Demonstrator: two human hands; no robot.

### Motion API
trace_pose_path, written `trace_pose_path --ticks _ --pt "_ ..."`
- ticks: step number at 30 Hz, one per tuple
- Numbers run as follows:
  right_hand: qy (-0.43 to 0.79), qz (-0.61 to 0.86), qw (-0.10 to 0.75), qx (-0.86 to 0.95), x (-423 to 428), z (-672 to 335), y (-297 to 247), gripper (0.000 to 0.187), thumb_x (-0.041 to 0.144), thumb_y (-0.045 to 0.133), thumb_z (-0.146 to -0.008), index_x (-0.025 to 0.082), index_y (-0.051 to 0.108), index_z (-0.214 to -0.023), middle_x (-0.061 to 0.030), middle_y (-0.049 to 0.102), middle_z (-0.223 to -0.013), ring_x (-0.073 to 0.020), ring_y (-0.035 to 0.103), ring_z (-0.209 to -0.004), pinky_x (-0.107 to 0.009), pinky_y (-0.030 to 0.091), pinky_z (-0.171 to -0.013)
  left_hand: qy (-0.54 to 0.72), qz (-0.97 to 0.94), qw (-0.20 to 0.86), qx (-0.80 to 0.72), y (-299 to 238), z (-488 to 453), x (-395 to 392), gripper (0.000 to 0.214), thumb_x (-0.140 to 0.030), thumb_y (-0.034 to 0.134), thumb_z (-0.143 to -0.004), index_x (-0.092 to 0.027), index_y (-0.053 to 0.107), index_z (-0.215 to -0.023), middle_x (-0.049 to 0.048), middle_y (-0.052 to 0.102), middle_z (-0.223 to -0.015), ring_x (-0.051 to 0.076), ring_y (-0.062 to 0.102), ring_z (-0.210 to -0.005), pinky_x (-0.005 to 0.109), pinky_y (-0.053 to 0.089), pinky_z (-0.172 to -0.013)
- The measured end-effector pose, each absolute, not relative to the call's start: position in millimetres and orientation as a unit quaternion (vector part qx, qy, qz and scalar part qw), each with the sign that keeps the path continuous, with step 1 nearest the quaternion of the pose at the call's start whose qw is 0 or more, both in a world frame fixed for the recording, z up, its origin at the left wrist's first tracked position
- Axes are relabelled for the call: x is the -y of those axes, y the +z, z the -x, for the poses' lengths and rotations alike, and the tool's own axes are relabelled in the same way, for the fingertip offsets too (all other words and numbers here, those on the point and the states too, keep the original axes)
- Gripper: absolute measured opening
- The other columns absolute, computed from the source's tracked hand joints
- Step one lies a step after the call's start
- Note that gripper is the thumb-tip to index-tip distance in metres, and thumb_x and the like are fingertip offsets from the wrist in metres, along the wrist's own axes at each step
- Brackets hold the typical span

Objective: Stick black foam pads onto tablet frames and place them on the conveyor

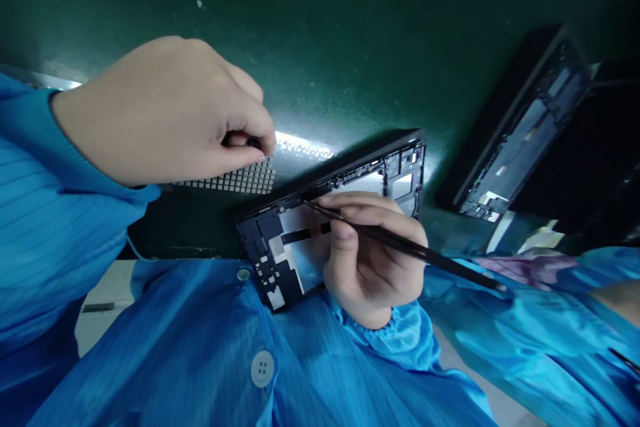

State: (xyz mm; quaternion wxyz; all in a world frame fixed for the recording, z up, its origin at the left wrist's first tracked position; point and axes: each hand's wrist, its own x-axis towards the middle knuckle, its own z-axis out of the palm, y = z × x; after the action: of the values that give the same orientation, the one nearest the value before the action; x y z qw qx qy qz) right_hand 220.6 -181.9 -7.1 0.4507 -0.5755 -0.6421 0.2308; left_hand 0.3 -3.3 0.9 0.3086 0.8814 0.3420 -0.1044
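Note:
My left hand (165, 110) is closed in a pinch at the upper left, thumb and forefinger pressed on something small and dark that I cannot make out. It hovers right over a sheet of small pale squares (240, 179) lying on the green mat. My right hand (373, 257) is closed round a thin black tool (425, 253), held like a pen. The tool's tip rests near the upper edge of a black phone frame (400, 170), which lies tilted against my blue coat. Inside the frame a short black flex strip (303, 235) shows on a pale panel.
A second black phone frame (520, 140) lies at an angle on the right of the dark green mat (320, 27). Pale bits of paper or film (543, 237) sit beside my right sleeve. My blue coat fills the bottom of the view.

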Motion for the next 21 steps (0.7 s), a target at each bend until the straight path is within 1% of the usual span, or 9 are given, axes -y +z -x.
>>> trace_pose_path --ticks 3,6,9,11,13,15,17,19,21 --pt "0.224 0.568 0.451 0.651 185 -219 -11 0.032 0.006 0.072 -0.099 0.024 0.072 -0.126 -0.0083 0.084 -0.109 -0.0253 0.082 -0.102 -0.048 0.072 -0.089 -0.094 -0.889 0.297 -0.336 -1 2 3 0.057 -0.051 0.035 -0.106 -0.025 0.086 -0.114 -0.0041 0.076 -0.106 0.02 0.068 -0.107 0.044 0.05 -0.12" --pt "0.209 0.566 0.443 0.663 184 -219 -12 0.033 0.006 0.072 -0.099 0.024 0.071 -0.127 -0.0079 0.085 -0.109 -0.0256 0.082 -0.101 -0.049 0.072 -0.088 -0.083 -0.891 0.301 -0.331 -1 4 3 0.065 -0.056 0.029 -0.107 -0.025 0.086 -0.114 -0.0036 0.076 -0.106 0.02 0.067 -0.105 0.045 0.05 -0.118" --pt "0.195 0.572 0.434 0.668 184 -219 -12 0.034 0.007 0.073 -0.099 0.026 0.071 -0.127 -0.0068 0.085 -0.109 -0.0261 0.083 -0.101 -0.05 0.073 -0.088 -0.094 -0.877 0.324 -0.341 0 4 3 0.078 -0.067 0.021 -0.108 -0.022 0.084 -0.114 -0.0018 0.074 -0.107 0.023 0.067 -0.118 0.041 0.048 -0.12" --pt "0.189 0.566 0.422 0.682 184 -219 -11 0.036 0.008 0.074 -0.097 0.026 0.071 -0.128 -0.0066 0.085 -0.109 -0.0264 0.083 -0.1 -0.05 0.073 -0.087 -0.095 -0.871 0.333 -0.349 0 3 3 0.082 -0.072 0.02 -0.109 -0.021 0.084 -0.115 -0.0014 0.074 -0.106 0.024 0.067 -0.125 0.039 0.047 -0.121" --pt "0.182 0.558 0.406 0.7 185 -219 -10 0.039 0.007 0.075 -0.097 0.026 0.07 -0.131 -0.0074 0.086 -0.112 -0.027 0.084 -0.101 -0.05 0.073 -0.088 -0.094 -0.873 0.325 -0.351 -1 3 3 0.076 -0.069 0.025 -0.11 -0.022 0.084 -0.116 -0.0025 0.074 -0.107 0.024 0.068 -0.125 0.039 0.046 -0.123" --pt "0.182 0.554 0.389 0.713 187 -219 -7 0.041 0.008 0.077 -0.096 0.024 0.07 -0.133 -0.0094 0.086 -0.116 -0.0275 0.084 -0.106 -0.05 0.074 -0.09 -0.095 -0.88 0.308 -0.348 -1 3 3 0.063 -0.06 0.033 -0.109 -0.024 0.085 -0.116 -0.0043 0.076 -0.106 0.022 0.069 -0.119 0.042 0.048 -0.124" --pt "0.192 0.555 0.376 0.716 191 -218 -5 0.04 0.009 0.078 -0.097 0.022 0.069 -0.134 -0.0117 0.085 -0.119 -0.0275 0.084 -0.11 -0.049 0.074 -0.094 -0.094 -0.886 0.299 -0.343 0 3 3 0.055 -0.051 0.038 -0.108 -0.025 0.086 -0.113 -0.0055 0.077 -0.108 0.021 0.07 -0.113 0.044 0.049 -0.124" --pt "0.209 0.559 0.378 0.708 195 -219 -5 0.04 0.01 0.08 -0.097 0.021 0.069 -0.134 -0.013 0.084 -0.121 -0.0273 0.084 -0.114 -0.049 0.073 -0.097 -0.094 -0.887 0.299 -0.338 0 2 3 0.053 -0.048 0.039 -0.107 -0.025 0.087 -0.111 -0.0056 0.078 -0.108 0.021 0.07 -0.11 0.045 0.051 -0.122" --pt "0.214 0.56 0.405 0.69 199 -220 -7 0.044 0.009 0.081 -0.095 0.021 0.069 -0.136 -0.0127 0.084 -0.122 -0.0277 0.083 -0.116 -0.05 0.073 -0.098 -0.089 -0.89 0.299 -0.333 1 2 3 0.054 -0.048 0.038 -0.106 -0.026 0.087 -0.11 -0.0056 0.079 -0.108 0.021 0.071 -0.109 0.046 0.052 -0.121"
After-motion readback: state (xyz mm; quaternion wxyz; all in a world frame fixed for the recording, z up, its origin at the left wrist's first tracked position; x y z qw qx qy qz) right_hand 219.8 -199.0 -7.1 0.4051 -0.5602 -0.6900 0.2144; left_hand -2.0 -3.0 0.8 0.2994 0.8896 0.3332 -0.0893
